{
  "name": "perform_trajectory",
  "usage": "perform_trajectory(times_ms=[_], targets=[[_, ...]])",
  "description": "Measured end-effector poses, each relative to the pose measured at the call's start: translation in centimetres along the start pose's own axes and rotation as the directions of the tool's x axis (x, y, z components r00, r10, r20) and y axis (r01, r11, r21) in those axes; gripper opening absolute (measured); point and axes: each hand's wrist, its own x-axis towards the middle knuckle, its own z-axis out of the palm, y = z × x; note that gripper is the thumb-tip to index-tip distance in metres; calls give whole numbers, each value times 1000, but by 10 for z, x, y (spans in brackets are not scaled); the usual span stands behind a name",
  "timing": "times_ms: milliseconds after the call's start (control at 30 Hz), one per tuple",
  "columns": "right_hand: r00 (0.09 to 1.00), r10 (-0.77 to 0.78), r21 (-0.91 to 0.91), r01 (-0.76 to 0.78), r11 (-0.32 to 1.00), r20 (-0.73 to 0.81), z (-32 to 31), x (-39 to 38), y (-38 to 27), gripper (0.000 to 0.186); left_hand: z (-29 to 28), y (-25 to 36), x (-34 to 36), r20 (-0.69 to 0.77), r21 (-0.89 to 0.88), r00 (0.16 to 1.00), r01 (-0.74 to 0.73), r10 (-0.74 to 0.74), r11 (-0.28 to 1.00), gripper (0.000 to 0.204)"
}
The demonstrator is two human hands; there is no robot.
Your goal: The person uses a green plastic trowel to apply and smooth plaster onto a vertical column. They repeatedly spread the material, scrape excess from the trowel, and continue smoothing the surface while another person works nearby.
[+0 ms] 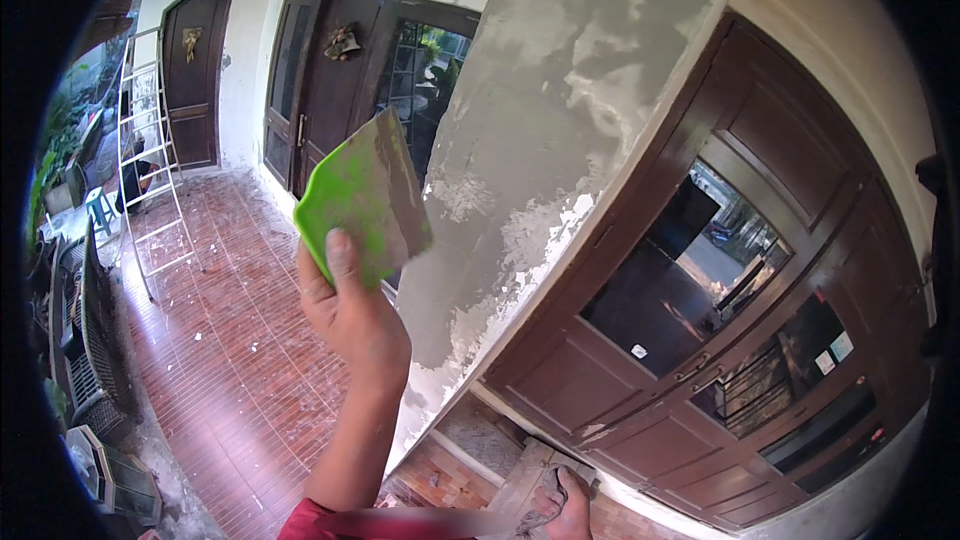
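Observation:
Raised at the left of centre, my left hand (350, 305) grips a bright green plastic putty spreader (350, 190), its thumb pressed on the near face. Grey putty smears the spreader's right-hand edge, which is beside a pillar (560, 130) coated in patchy wet grey plaster. Whether that edge touches the pillar I cannot tell. Low in the view, my right hand (570, 512) is closed at the edge of a flat grey-brown board (522, 485). Dark grey putty-like matter (546, 500) lies by its fingers, partly hidden.
Brown double doors (640, 360) with glass panes stand right of the pillar. A white ladder (160, 160) leans at the far left over red tiles (240, 340) dotted with white flakes. A dark bench (95, 340) and a glass-sided lantern-like box (115, 475) line the left edge.

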Motion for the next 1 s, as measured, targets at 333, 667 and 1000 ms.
perform_trajectory(times_ms=[333, 667, 1000], targets=[[998, 48, 4, -48, 999, -32, -15, 1, 7, 37, 46, -54, 18, 529, 348, 777, -564, 340, 749, 54], [989, 137, 27, -136, 990, -48, 1, -2, 9, 29, 58, -31, -75, 750, 196, 596, -613, 286, 765, 66], [991, 128, 36, -126, 991, -44, 8, 3, 14, 29, 21, 7, -52, 453, 346, 879, -330, 151, 878, 52]])
